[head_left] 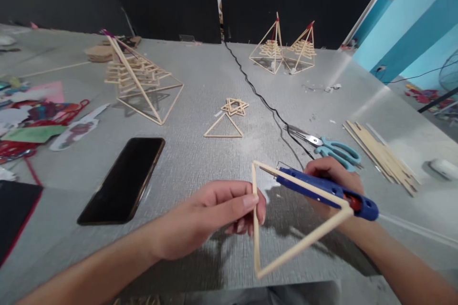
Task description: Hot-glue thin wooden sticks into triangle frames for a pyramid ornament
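Between thumb and fingers, my left hand (229, 207) pinches one side of a wooden stick triangle (299, 248), held up above the table. Around the body of a blue hot glue gun (311, 183) my right hand (334, 176) is closed, partly hidden behind the gun. The gun's nozzle points left, near the triangle's upper corner; whether they touch I cannot tell. A clear glue stick (411, 228) trails from the gun's rear. Farther off, a smaller stick triangle (223, 136) lies flat beside stacked star-shaped stick pieces (235, 106).
A phone (121, 181) lies at left, near paper scraps (32, 133). A large stick pyramid (143, 81) stands behind it; two smaller pyramids (275, 47) stand at the back. Blue-handled scissors (336, 150), flat sticks (382, 157) and a black cable (250, 86) are on the table.
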Motion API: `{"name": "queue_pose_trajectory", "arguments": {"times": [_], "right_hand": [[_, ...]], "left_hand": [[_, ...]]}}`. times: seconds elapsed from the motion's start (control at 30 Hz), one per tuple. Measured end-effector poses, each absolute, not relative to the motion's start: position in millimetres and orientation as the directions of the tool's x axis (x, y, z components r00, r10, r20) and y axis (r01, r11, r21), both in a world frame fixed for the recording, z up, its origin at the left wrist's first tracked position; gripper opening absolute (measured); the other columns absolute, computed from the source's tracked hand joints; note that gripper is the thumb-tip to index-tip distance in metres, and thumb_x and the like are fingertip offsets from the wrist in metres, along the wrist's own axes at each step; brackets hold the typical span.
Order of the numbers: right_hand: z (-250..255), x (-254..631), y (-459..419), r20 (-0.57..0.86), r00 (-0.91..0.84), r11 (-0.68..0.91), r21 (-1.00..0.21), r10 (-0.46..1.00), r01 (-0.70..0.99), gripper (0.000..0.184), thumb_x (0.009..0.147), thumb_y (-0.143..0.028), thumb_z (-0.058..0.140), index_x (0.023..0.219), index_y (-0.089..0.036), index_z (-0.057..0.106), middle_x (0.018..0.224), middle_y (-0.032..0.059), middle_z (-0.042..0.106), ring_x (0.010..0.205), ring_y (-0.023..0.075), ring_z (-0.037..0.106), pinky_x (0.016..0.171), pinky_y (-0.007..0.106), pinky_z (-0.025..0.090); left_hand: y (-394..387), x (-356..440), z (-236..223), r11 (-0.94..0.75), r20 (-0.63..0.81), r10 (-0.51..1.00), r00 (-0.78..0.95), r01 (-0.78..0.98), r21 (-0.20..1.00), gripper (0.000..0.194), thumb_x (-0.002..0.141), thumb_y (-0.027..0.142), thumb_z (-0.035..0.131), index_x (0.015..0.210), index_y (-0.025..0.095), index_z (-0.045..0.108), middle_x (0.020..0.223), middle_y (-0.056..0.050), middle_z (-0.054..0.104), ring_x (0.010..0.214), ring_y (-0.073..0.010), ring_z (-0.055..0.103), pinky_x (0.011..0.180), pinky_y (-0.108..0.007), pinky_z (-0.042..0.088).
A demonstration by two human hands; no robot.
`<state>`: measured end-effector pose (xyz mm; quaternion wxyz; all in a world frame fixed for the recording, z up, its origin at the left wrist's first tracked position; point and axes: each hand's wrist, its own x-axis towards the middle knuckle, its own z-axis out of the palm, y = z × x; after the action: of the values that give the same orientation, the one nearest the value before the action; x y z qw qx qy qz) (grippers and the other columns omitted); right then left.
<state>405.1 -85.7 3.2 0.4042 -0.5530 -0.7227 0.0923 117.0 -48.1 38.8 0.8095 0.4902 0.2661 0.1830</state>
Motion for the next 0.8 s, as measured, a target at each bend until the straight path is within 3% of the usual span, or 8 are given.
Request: {"name": "queue_pose_trajectory", "arguments": {"times": [0.3,0.67,0.8], "right_hand": [[17.6,394.0,-81.7,0.565,-0.118,0.485,-0.562,0.817,0.67,0.012,0.095,-0.023,0.074,0.095,-0.029,0.064,0.064,-0.0094,0.065,0.048,0.0112,0.06,0.05,0.024,0.045],[16.9,391.5,-82.0,0.553,-0.095,0.467,-0.586,0.828,0.662,0.016,0.09,-0.016,0.071,0.092,-0.03,0.064,0.063,-0.0086,0.065,0.048,0.0128,0.059,0.05,0.026,0.045],[14.0,393.0,-82.9,0.525,-0.092,0.443,-0.596,0.846,0.669,0.011,0.091,-0.022,0.074,0.093,-0.031,0.066,0.065,-0.0054,0.068,0.051,0.0157,0.061,0.051,0.029,0.047]], "left_hand": [[-47.0,120.9,44.0,0.458,-0.26,0.532,0.806,-0.015,0.889,0.053,0.097,0.069,0.079,0.087,0.018,0.072,0.074,0.002,0.058,0.067,-0.0115,0.04,0.061,-0.026,0.029],[-47.7,122.8,44.8,0.439,-0.268,0.538,0.799,0.005,0.898,0.052,0.096,0.069,0.077,0.087,0.018,0.072,0.074,0.0,0.063,0.066,-0.0124,0.04,0.06,-0.028,0.027],[-47.4,122.5,44.2,0.439,-0.268,0.535,0.801,0.007,0.899,0.051,0.097,0.068,0.077,0.088,0.018,0.072,0.075,0.0,0.064,0.067,-0.0123,0.042,0.061,-0.028,0.028]]}}
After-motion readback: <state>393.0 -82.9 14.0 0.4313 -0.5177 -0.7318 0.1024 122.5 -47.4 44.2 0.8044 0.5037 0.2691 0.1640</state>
